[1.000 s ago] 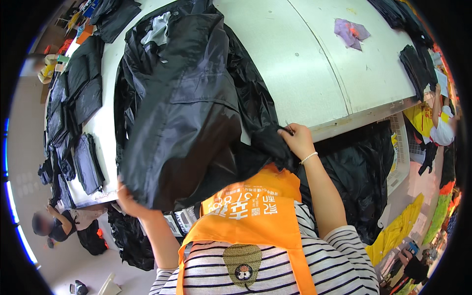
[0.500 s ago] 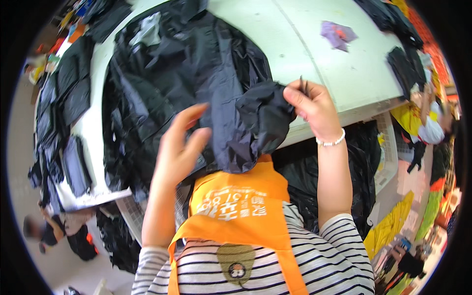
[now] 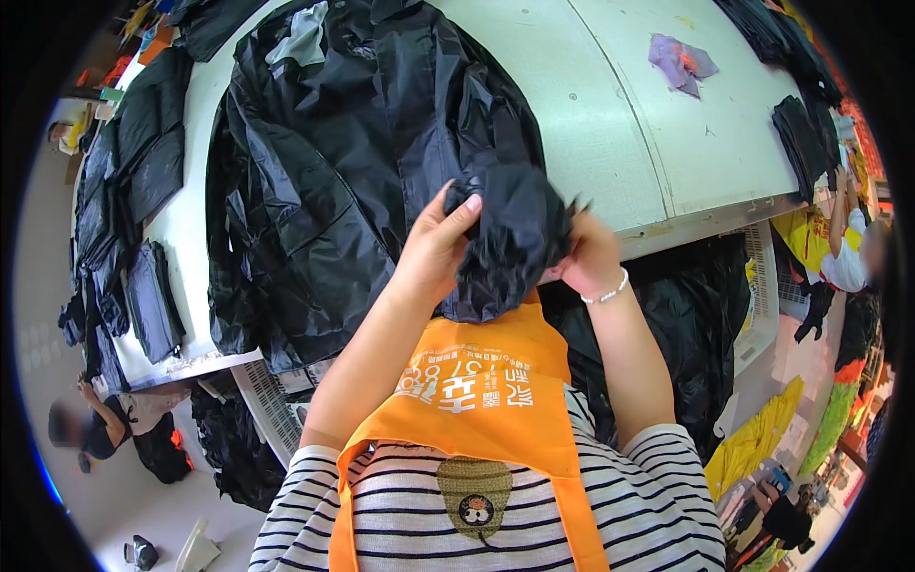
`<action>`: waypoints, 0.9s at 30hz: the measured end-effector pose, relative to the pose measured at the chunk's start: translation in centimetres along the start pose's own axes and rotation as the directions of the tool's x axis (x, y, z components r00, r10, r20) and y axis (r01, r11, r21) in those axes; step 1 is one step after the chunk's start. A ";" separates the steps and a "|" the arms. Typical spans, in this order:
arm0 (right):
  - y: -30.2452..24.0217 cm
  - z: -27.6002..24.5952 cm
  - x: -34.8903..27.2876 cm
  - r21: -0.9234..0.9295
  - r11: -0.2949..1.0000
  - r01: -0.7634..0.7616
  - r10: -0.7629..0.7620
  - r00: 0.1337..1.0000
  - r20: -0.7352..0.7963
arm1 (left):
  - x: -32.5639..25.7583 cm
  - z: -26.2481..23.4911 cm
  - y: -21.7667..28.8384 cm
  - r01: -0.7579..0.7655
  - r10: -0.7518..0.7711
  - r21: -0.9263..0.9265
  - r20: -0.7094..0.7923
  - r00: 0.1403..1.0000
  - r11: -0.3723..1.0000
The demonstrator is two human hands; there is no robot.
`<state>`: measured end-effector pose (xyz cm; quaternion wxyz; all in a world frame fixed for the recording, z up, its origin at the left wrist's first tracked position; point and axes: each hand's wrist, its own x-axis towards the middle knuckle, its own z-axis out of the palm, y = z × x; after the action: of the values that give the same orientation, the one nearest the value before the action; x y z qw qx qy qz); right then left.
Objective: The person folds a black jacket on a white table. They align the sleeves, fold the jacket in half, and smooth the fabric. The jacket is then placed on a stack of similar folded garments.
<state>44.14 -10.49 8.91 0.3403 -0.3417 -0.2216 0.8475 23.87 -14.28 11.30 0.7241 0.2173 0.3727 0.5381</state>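
Note:
A black jacket (image 3: 315, 162) lies spread on the white table, its near right part gathered into a bunched fold (image 3: 510, 229) in front of my apron. My left hand (image 3: 434, 248) grips the left side of this bunch, thumb on top. On its right side is my right hand (image 3: 586, 257), wearing a white bead bracelet, its fingers curled close against the cloth. A small dark pointed tool (image 3: 578, 205) shows blurred above those fingers; its exact kind is unclear. The fingertips are partly hidden by the fabric.
Folded dark garments (image 3: 152, 133) lie along the left of the white table (image 3: 591, 124). A purple cloth scrap (image 3: 681, 65) is at the far right. Below the table edge, a white crate (image 3: 758, 286) holds black garments (image 3: 658, 315). Other people (image 3: 848, 248) are at both sides.
My left hand has moved right from above the jacket and taken hold of the bunched cloth. My right hand has come down along the bunch's right side.

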 end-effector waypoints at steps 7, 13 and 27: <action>-2.4 -0.2 -1.1 -0.668 0.693 0.271 -0.446 0.889 -0.102 | 0.2 -1.5 0.3 -0.177 0.170 0.663 0.076 0.983 0.727; -4.2 4.8 -1.3 -0.827 0.437 0.355 -0.458 0.879 0.135 | -0.2 0.0 1.5 -0.109 0.041 0.509 0.144 0.989 0.854; -3.0 4.0 -1.1 -0.840 0.005 0.543 -0.558 0.698 0.449 | 1.0 0.6 2.1 0.166 -0.291 0.578 0.130 0.948 0.799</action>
<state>43.14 -9.85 13.90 0.3704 -0.3618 -0.7868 0.3361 23.20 -12.65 12.91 0.7237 0.4290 0.4580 0.2870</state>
